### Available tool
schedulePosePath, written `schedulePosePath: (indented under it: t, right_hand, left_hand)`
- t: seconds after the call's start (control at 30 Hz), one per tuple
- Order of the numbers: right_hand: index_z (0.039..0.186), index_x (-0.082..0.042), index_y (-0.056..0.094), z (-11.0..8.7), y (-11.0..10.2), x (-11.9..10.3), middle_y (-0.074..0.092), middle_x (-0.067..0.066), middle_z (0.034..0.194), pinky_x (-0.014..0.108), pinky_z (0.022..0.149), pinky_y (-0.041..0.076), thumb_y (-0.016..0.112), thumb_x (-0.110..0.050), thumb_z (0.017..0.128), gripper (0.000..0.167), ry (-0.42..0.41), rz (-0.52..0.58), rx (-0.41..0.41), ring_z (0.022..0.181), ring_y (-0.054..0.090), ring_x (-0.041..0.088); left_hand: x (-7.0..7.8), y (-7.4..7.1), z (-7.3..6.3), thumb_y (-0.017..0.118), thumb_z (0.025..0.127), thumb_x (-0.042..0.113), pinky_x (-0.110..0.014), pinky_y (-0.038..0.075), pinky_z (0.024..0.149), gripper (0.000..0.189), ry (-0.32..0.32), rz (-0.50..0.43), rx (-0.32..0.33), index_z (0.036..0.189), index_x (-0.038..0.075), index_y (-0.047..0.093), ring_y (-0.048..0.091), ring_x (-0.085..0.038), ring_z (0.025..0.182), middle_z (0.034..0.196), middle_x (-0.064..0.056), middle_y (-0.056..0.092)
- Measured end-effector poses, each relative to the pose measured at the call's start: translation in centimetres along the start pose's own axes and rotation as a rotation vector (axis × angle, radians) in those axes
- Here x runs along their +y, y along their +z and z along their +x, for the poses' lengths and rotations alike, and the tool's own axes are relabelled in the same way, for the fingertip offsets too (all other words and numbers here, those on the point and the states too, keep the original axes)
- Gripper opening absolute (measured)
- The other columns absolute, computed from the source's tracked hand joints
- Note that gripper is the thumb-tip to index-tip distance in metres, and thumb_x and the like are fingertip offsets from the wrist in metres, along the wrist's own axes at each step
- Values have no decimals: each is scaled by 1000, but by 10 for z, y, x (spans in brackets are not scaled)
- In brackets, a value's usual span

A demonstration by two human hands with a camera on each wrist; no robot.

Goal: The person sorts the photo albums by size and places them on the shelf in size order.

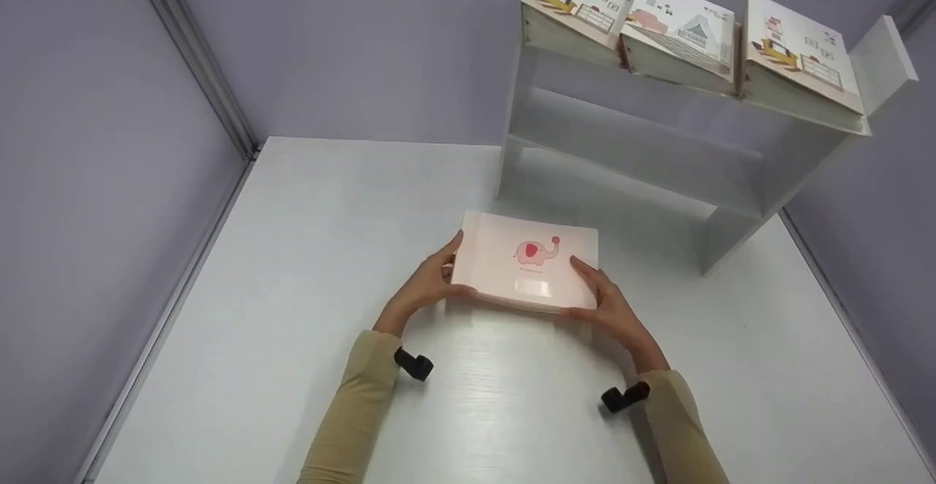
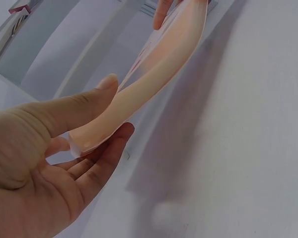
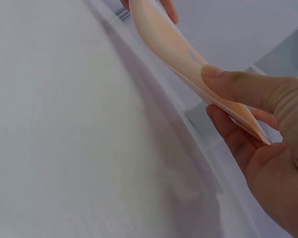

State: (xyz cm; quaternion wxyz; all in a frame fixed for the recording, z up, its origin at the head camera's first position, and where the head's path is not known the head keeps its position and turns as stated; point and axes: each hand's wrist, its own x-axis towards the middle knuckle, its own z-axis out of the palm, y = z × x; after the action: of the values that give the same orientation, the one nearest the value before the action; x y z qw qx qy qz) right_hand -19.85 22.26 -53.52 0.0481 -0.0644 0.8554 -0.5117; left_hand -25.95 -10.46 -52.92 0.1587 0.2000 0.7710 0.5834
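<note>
A thin pink book [image 1: 497, 250] with a red-and-pink elephant on its cover is held between both hands in the head view. My left hand [image 1: 425, 283] grips its left end, and my right hand [image 1: 607, 305] grips the right end, with one finger lying over the cover. In the left wrist view, the left thumb [image 2: 84, 106] lies on one face of the book [image 2: 149, 89], with fingers on the other. The right wrist view shows the right hand [image 3: 268, 134] pinching the book [image 3: 174, 52] likewise. Its edge bows, and a shadow falls on the table beneath, apart from it.
A grey-white shelf rack [image 1: 643, 155] stands on the white table [image 1: 351, 199] behind and to the right. Three thick illustrated books lie tilted on its top: left [image 1: 578, 5], middle [image 1: 680, 27] and right [image 1: 801, 49]. Purple-grey walls [image 1: 351, 45] enclose the table.
</note>
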Motion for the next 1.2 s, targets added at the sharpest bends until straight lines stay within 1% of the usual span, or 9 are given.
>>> schedulePosePath:
  t: [0.13, 0.2, 0.37, 0.4, 0.57, 0.7, 0.87, 1.0, 1.2]
  right_hand:
    - [146, -27, 30, 0, -4, -4, 19, 7, 154, 55, 112, 5, 81, -25, 71, 90, -11, -4, 7, 142, 6, 31]
    - [146, -25, 30, 0, -5, -9, 21, 9, 153, 55, 111, 7, 81, -24, 71, 90, -23, 2, 10, 142, 9, 32]
    - [146, -25, 31, 2, -7, -8, 24, 9, 151, 54, 112, 11, 82, -26, 70, 91, -34, 6, 28, 141, 13, 30]
    - [145, -27, 32, 3, -8, -4, 24, 7, 152, 52, 112, 11, 82, -27, 69, 91, -32, 11, 34, 142, 12, 28]
    - [146, -16, 31, -1, -11, -16, 21, 10, 153, 53, 112, 11, 80, -15, 72, 89, -45, 44, 25, 142, 10, 29]
    - [146, -11, 30, -5, -14, -33, 20, 13, 153, 53, 112, 12, 78, -9, 73, 87, -58, 48, 31, 142, 10, 31]
    - [146, -10, 30, -7, -17, -42, 21, 14, 152, 52, 112, 15, 78, -8, 74, 86, -57, 39, 52, 141, 13, 32]
    - [146, -10, 30, -6, -21, -41, 22, 15, 152, 52, 111, 16, 78, -7, 74, 87, -67, 36, 63, 140, 15, 32]
    - [146, -18, 31, 2, -25, -23, 22, 12, 152, 50, 111, 19, 80, -12, 72, 90, -68, 33, 75, 139, 19, 31]
  left_hand:
    - [2, 0, 2, 79, 73, 12, -39, 46, 93, 105, 17, -17, -9, 150, 21, 9, 52, -33, 118, 139, -22, 38]
    - [12, -1, -1, 77, 75, 9, -39, 46, 93, 103, 23, -16, -18, 150, 17, 7, 51, -34, 118, 138, -25, 37]
    - [39, -2, -11, 74, 77, 5, -39, 47, 92, 99, 37, -14, -24, 149, 8, 7, 52, -37, 116, 136, -29, 38]
    - [40, -2, -11, 74, 77, 5, -39, 48, 91, 99, 40, -13, -23, 149, 8, 7, 53, -37, 115, 136, -29, 38]
    - [37, -1, -6, 74, 76, 4, -38, 49, 89, 99, 51, -37, -24, 149, 8, 7, 55, -36, 112, 134, -28, 40]
    - [24, 1, 6, 76, 75, 6, -36, 50, 87, 100, 55, -49, 11, 150, 13, 10, 57, -32, 109, 132, -25, 43]
    - [16, 4, 16, 78, 73, 10, -34, 51, 86, 102, 58, -70, 38, 150, 20, 13, 58, -30, 109, 133, -21, 44]
    - [18, 5, 18, 78, 73, 12, -35, 51, 85, 101, 81, -103, 40, 150, 21, 13, 57, -30, 111, 135, -21, 43]
    - [23, 7, 19, 78, 74, 11, -35, 51, 86, 99, 86, -124, 62, 150, 21, 15, 56, -30, 113, 141, -19, 39]
